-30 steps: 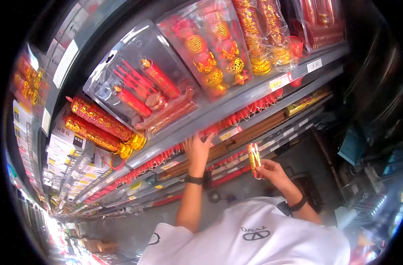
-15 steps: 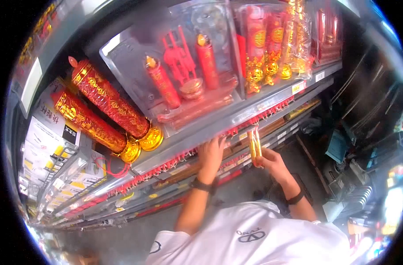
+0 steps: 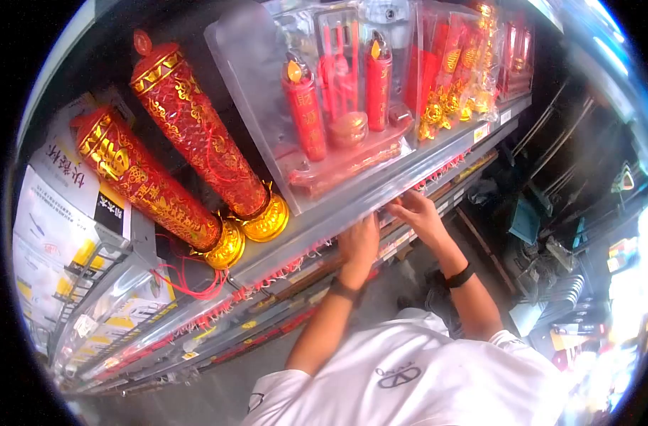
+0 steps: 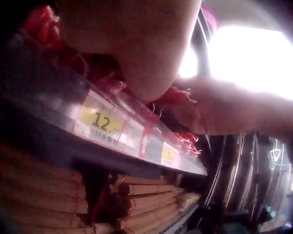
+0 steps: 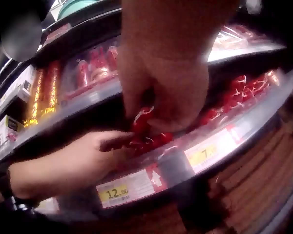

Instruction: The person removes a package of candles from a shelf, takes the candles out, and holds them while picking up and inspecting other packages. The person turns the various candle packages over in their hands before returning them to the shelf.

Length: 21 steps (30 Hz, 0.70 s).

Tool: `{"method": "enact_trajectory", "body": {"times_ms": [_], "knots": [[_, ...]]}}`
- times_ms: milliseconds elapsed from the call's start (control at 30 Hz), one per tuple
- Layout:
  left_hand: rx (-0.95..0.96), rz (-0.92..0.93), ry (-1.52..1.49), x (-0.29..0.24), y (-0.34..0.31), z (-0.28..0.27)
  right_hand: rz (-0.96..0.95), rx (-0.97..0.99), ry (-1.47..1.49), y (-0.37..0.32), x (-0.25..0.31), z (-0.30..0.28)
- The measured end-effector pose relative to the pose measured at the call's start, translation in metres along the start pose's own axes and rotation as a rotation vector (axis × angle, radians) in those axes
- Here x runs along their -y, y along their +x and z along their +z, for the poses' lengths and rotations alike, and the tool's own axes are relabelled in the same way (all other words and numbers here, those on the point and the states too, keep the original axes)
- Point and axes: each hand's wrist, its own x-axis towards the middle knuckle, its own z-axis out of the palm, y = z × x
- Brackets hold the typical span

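In the head view my left hand (image 3: 359,241) reaches under the upper shelf's edge, and my right hand (image 3: 420,216) is just to its right. Both are at a lower shelf lined with small red candles with white wicks. From the right wrist, my right hand (image 5: 171,87) comes down from above and pinches a red candle (image 5: 144,119) between its fingertips. Beside it, my left hand (image 5: 88,158) has its fingers stretched out at the candles lying behind the shelf lip. The left wrist view shows a blurred hand close over the shelf lip.
Price labels (image 5: 115,194) line the lip. Brown bundles (image 4: 151,195) lie on the shelf below. Above stand tall red-and-gold candles (image 3: 203,135) and a plastic-packed candle set (image 3: 306,117). A blue dustpan-like thing (image 3: 526,216) is off to the right.
The right hand has moved up and left to the shelf, beside the left hand. The gold-wrapped piece it held is out of sight. The view has shifted left along the shelf.
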Motion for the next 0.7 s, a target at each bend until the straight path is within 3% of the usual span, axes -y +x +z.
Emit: {"method": "enact_trajectory", "body": {"times_ms": [33,133,233,333,433,467,567,700], "knots": [[-0.030,0.011,0.010,0.000,0.000,0.000,-0.021,0.009,-0.073,0.001,0.002,-0.002],[0.237,-0.077,-0.004,0.001,-0.005,0.004,-0.046,0.029,-0.178,0.007,-0.003,-0.007],[0.185,-0.066,0.016,-0.002,-0.002,0.001,-0.162,0.047,-0.388,0.010,0.007,-0.015],[0.185,-0.093,-0.034,-0.008,0.003,-0.008,-0.488,-0.042,-0.564,0.020,-0.010,-0.023],[0.164,-0.143,-0.069,-0.020,0.006,-0.015,-0.494,-0.077,-0.664,0.020,-0.016,-0.025],[0.206,-0.198,-0.071,-0.024,0.008,-0.016,-0.552,-0.091,-0.643,0.020,-0.015,-0.027],[0.270,-0.321,-0.070,-0.035,0.012,-0.016,-0.426,0.007,-0.525,0.018,-0.029,-0.037],[0.262,-0.389,-0.027,-0.047,0.020,-0.014,-0.589,0.045,-0.355,0.033,-0.037,-0.045]]}}
